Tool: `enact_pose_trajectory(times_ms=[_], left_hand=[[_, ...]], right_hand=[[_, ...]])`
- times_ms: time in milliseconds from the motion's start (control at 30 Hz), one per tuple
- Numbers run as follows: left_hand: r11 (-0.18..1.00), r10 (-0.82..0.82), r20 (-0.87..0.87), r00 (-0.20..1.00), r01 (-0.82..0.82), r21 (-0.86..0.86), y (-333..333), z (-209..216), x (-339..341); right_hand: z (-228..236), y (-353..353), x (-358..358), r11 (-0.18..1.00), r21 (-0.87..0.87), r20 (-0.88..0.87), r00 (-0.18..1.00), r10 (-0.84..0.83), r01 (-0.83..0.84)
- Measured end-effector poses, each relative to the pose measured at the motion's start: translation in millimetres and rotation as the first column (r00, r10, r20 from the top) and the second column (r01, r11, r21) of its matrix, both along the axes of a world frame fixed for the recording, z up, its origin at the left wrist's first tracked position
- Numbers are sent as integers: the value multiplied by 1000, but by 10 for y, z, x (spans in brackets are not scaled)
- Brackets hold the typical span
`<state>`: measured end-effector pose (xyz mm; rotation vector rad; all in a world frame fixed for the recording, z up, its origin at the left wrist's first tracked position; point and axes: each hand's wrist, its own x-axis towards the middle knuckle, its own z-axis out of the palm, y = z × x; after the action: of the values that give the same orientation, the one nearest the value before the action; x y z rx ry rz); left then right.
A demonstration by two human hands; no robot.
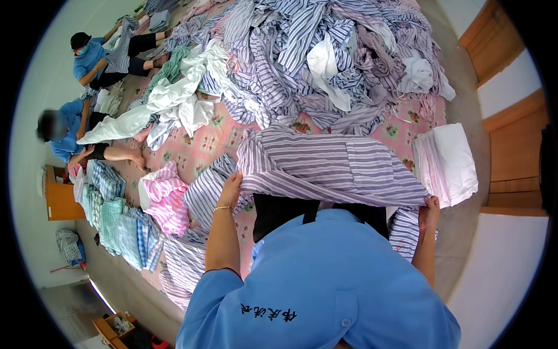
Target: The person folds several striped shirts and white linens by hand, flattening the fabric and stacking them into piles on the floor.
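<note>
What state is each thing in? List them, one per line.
Striped garment: held spread out
Left hand: closed on its left end
Right hand: closed on its right end
Large clothes pile: jumbled
White stack: folded
Checked clothes: folded, stacked
Pink striped garment: loosely bunched

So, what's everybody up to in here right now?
The person wearing the camera holds a purple-grey and white striped garment stretched out in front, the left hand gripping one end and the right hand the other. Beyond it, a big loose heap of mostly striped clothes covers much of the pink patterned mat. Folded white and pink cloth is stacked at right, checked pieces at left, where two co-workers in blue sit.
</note>
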<state>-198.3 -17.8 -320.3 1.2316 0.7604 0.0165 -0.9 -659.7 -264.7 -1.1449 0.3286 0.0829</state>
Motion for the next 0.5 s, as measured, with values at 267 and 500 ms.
enact_pose_trajectory(times_ms=[267,500], left_hand=[[959,180,33,983,-183,218,-101,1469,-541],[927,65,-170,983,3,375,-531,464,-1039]], right_hand=[[975,87,-276,995,-5,86,991,-98,99],[204,179,-422,383,-827,-301,900,315,-411]])
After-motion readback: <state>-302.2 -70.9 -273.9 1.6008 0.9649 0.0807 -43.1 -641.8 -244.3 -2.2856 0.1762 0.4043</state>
